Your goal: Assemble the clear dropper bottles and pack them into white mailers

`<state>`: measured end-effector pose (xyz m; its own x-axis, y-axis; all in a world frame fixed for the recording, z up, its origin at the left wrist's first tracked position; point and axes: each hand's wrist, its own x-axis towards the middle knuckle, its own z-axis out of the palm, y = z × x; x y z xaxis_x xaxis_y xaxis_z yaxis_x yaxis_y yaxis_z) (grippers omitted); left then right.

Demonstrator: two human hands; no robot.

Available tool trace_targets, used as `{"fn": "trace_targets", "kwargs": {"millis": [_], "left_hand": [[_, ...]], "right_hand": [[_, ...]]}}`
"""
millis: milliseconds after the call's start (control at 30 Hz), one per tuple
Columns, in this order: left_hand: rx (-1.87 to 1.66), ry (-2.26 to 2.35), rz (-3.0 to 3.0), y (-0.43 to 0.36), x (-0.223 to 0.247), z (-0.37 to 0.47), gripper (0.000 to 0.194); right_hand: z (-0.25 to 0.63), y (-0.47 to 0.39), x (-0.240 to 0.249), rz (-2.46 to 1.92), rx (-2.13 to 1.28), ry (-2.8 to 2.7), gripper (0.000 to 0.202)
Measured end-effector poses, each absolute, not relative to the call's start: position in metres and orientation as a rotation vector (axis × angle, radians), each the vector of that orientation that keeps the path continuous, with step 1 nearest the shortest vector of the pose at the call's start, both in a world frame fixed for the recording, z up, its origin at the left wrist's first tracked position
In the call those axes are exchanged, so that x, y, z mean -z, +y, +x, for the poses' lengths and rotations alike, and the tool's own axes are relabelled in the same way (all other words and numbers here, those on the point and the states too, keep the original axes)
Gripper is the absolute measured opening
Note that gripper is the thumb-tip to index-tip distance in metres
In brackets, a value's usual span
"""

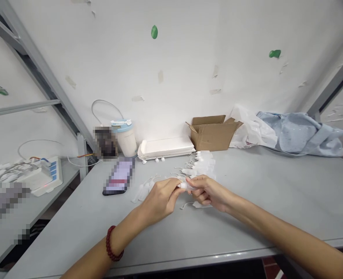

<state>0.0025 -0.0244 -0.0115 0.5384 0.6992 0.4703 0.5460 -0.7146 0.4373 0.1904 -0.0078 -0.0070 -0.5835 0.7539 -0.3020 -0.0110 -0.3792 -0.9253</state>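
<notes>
"Left hand (160, 197) first: what did it hold?"

"Its thumb and fingertips were pinched together on one end of a small white piece (183, 186), held just above the gray counter (232, 240). From the other side, the right hand (210, 192) closed its fingers around the opposite end."

"Why two hands on something so slight?"

"Probably for steadiness: a fingertip grip at each end would have kept it from twisting, though the fingers hid much of it."

"And around them?"

"At far left, a phone (119, 176), its screen blurred out, lay near a lidded cup (127, 141). Translucent pieces (144, 192) sat beside the left hand; behind the hands was a long white tray (168, 147). A cluster of tailed pieces (202, 164) lay just beyond the grip, presumably for short reach. Farther right stood an open carton (215, 137), a plastic bag (251, 128) and blue cloth (302, 133)."

"Anything in the way?"

"Little but the hands themselves, which partly hid the nearest pieces. One loose piece (200, 204) beneath the right hand risked being brushed aside."
</notes>
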Motion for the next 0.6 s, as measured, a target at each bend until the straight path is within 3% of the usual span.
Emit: {"fn": "trace_targets", "kwargs": {"millis": [233, 400, 600], "left_hand": [[-0.877, 0.891, 2.703, -0.018, 0.015, -0.004, 0.018], [-0.822, 0.974, 2.534, -0.017, 0.004, -0.002, 0.018], [-0.739, 1.105, 2.297, -0.017, 0.0, 0.001, 0.031]], "right_hand": [[0.195, 0.0, 0.011, -1.026, -2.243, -1.232, 0.038], [0.193, -0.006, 0.005, -1.092, -2.035, -1.35, 0.043], [0.186, -0.012, 0.004, -1.109, -1.795, -1.508, 0.047]]}}
